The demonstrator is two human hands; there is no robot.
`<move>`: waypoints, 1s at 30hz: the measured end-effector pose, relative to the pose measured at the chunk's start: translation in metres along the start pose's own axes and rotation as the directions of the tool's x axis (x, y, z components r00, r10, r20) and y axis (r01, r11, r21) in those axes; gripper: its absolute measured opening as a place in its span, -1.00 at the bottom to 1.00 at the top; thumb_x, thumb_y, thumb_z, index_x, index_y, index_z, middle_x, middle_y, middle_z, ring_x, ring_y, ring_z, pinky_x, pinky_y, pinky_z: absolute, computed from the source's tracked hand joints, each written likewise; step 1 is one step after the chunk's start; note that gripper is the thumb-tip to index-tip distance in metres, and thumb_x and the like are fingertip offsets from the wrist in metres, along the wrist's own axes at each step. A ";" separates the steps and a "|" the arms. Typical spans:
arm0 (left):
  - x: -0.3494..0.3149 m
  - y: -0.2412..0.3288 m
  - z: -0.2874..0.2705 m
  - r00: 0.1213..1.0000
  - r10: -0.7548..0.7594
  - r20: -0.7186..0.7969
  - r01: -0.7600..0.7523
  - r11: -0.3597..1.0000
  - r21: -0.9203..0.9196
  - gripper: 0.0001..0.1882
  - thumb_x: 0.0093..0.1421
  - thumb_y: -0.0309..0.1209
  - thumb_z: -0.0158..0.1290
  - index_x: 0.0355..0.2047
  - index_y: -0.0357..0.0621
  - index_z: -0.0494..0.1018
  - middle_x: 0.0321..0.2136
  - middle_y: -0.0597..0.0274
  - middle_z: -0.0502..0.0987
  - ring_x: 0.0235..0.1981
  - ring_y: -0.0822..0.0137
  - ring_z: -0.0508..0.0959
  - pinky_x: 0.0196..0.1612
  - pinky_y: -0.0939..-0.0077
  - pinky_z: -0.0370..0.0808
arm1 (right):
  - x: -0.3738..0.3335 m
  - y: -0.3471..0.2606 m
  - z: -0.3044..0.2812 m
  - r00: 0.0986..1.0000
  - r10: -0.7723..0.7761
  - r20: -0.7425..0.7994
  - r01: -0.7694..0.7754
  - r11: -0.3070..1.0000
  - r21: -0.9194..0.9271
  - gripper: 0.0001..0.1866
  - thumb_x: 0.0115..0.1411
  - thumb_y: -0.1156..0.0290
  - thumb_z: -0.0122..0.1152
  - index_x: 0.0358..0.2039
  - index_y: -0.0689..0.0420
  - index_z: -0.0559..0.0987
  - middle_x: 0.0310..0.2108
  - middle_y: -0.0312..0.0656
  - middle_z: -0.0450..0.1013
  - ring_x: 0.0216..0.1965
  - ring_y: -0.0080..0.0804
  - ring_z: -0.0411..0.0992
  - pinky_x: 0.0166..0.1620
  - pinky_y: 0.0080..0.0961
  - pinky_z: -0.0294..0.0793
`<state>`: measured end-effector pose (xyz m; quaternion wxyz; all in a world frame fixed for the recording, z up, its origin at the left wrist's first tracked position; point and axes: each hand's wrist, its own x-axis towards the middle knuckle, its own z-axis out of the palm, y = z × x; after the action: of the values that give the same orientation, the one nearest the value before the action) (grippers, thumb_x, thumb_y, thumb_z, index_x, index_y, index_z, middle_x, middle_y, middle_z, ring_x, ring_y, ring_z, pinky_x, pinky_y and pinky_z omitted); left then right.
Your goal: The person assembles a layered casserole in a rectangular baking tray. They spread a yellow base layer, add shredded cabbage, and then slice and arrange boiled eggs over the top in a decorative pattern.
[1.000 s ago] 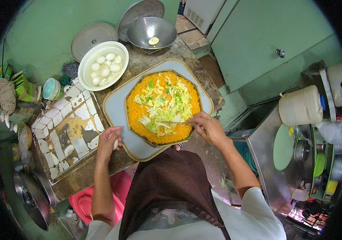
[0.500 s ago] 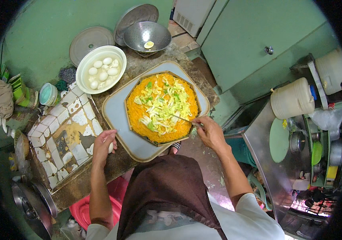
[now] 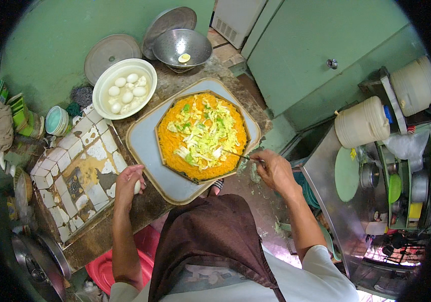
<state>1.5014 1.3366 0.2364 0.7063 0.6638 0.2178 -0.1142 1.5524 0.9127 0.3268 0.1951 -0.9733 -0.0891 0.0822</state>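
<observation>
A peeled boiled egg [image 3: 137, 187] is held in my left hand [image 3: 126, 182], at the near left corner of the grey-blue tray. My right hand [image 3: 274, 170] grips a thin, dark-handled utensil [image 3: 236, 154]. Its tip reaches over the chopped pale-green leaves [image 3: 208, 123], and I cannot tell whether it is a fork or a knife. The leaves are scattered on orange noodle-like food [image 3: 172, 146] that fills an octagonal container [image 3: 161, 156]. This container rests on the tray [image 3: 137, 133].
Behind the tray's left side stands a white bowl [image 3: 98, 103] of peeled eggs in cloudy liquid. A metal colander [image 3: 167, 48] holding an egg half is at the back. Broken tiles [image 3: 64, 161] cover the left counter; a steel counter [image 3: 326, 176] is at right.
My right hand has drawn a little to the right and nearer with the utensil. My left hand still holds the egg. The whole view has shifted slightly.
</observation>
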 end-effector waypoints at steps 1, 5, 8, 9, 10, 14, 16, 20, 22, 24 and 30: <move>0.001 0.000 0.001 1.000 -0.005 -0.007 0.005 1.000 0.001 -0.69 0.31 -0.26 0.06 -0.04 -0.18 0.49 -0.56 0.35 0.48 -0.61 0.53 0.48 -0.61 0.66 0.40 | 0.000 0.000 0.001 0.998 -0.036 0.050 0.036 0.999 0.003 -0.69 0.09 0.49 0.10 -0.13 0.13 0.59 -0.20 -0.03 0.52 -0.14 -0.03 0.51 -0.09 -0.17 0.50; 0.002 0.005 0.000 1.000 0.009 0.011 -0.009 1.000 0.000 -0.68 0.32 -0.26 0.05 -0.04 -0.21 0.48 -0.55 0.35 0.48 -0.60 0.52 0.49 -0.61 0.64 0.41 | -0.002 -0.003 0.005 0.995 -0.081 0.051 0.081 0.997 0.004 -0.69 0.10 0.50 0.10 -0.11 0.14 0.58 -0.20 -0.01 0.51 -0.14 -0.02 0.50 -0.07 -0.17 0.49; 0.002 0.005 -0.002 1.000 -0.001 -0.025 0.000 1.000 -0.030 -0.68 0.33 -0.25 0.05 -0.06 -0.24 0.48 -0.54 0.34 0.48 -0.59 0.51 0.50 -0.60 0.64 0.42 | 0.005 -0.015 0.010 0.994 -0.104 -0.030 0.107 0.989 0.103 -0.68 0.11 0.51 0.10 -0.09 0.16 0.57 -0.18 0.02 0.50 -0.13 -0.01 0.49 -0.05 -0.17 0.48; 0.003 0.004 -0.002 1.000 0.021 -0.006 -0.021 0.996 -0.086 -0.67 0.33 -0.25 0.05 -0.06 -0.25 0.47 -0.52 0.32 0.49 -0.57 0.50 0.51 -0.57 0.63 0.44 | 0.009 -0.020 0.014 0.987 -0.122 -0.105 0.137 0.980 0.145 -0.68 0.12 0.52 0.10 -0.08 0.17 0.56 -0.18 0.03 0.49 -0.12 0.00 0.49 -0.04 -0.17 0.47; 0.005 0.002 -0.002 1.000 0.025 -0.005 -0.026 0.991 -0.134 -0.67 0.33 -0.24 0.05 -0.06 -0.25 0.47 -0.50 0.31 0.50 -0.54 0.48 0.53 -0.54 0.61 0.47 | 0.015 -0.028 0.024 0.986 -0.120 -0.111 0.139 0.975 0.174 -0.69 0.13 0.52 0.10 -0.08 0.18 0.56 -0.17 0.04 0.49 -0.11 0.01 0.48 -0.03 -0.17 0.47; 0.009 -0.007 -0.005 0.999 -0.037 0.036 0.051 0.830 -0.555 -0.66 0.34 -0.26 0.01 -0.02 -0.28 0.42 -0.34 0.19 0.54 -0.33 0.33 0.59 -0.31 0.47 0.58 | 0.025 -0.050 0.064 0.984 -0.138 -0.111 0.163 0.951 0.263 -0.71 0.18 0.51 0.09 -0.07 0.21 0.55 -0.17 0.08 0.47 -0.09 0.04 0.46 -0.01 -0.17 0.45; 0.003 -0.012 -0.010 0.998 -0.016 0.059 0.051 0.755 -0.653 -0.63 0.35 -0.27 -0.01 0.02 -0.30 0.37 -0.22 0.10 0.53 -0.17 0.19 0.59 -0.13 0.33 0.59 | 0.024 -0.052 0.073 0.991 -0.096 -0.094 0.120 0.945 0.306 -0.72 0.21 0.52 0.08 -0.06 0.23 0.55 -0.16 0.12 0.47 -0.08 0.09 0.45 0.00 -0.17 0.45; -0.006 -0.020 -0.013 0.995 -0.024 0.099 0.091 0.635 -0.767 -0.59 0.35 -0.33 0.00 0.09 -0.33 0.27 -0.04 -0.05 0.48 0.06 0.00 0.52 0.13 0.11 0.51 | 0.037 -0.060 0.089 0.985 -0.106 -0.138 0.145 0.940 0.308 -0.69 0.19 0.57 0.06 -0.03 0.21 0.52 -0.12 0.17 0.42 -0.09 0.17 0.44 0.01 -0.12 0.45; -0.009 -0.022 -0.013 0.992 0.016 0.124 0.082 0.664 -0.744 -0.57 0.34 -0.35 0.02 0.12 -0.34 0.25 0.02 -0.09 0.46 0.09 0.00 0.49 0.17 0.11 0.48 | 0.040 -0.067 0.099 0.963 -0.186 -0.197 0.243 0.914 0.325 -0.68 0.17 0.59 0.06 -0.03 0.23 0.51 -0.16 0.16 0.43 -0.11 0.16 0.44 -0.01 -0.12 0.45; -0.009 -0.024 -0.013 0.992 0.032 0.120 0.066 0.685 -0.725 -0.55 0.33 -0.38 0.03 0.14 -0.33 0.23 0.06 -0.10 0.44 0.11 0.02 0.48 0.18 0.15 0.47 | 0.039 -0.073 0.109 0.969 -0.162 -0.185 0.219 0.914 0.343 -0.68 0.16 0.60 0.08 -0.04 0.24 0.50 -0.19 0.14 0.43 -0.13 0.15 0.44 -0.04 -0.12 0.46; -0.009 -0.035 -0.016 0.982 0.100 0.163 0.054 0.673 -0.737 -0.46 0.34 -0.37 0.03 0.27 -0.22 0.16 0.13 -0.08 0.40 0.11 0.12 0.49 0.14 0.31 0.50 | 0.030 -0.097 0.118 0.973 -0.169 -0.158 0.219 0.891 0.399 -0.70 0.19 0.54 0.12 -0.04 0.21 0.51 -0.20 0.12 0.44 -0.15 0.13 0.46 -0.05 -0.12 0.47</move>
<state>1.4757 1.3477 0.2093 0.9329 0.3105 0.1686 -0.0702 1.5447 1.0496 0.2540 0.4087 -0.8992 -0.1547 0.0211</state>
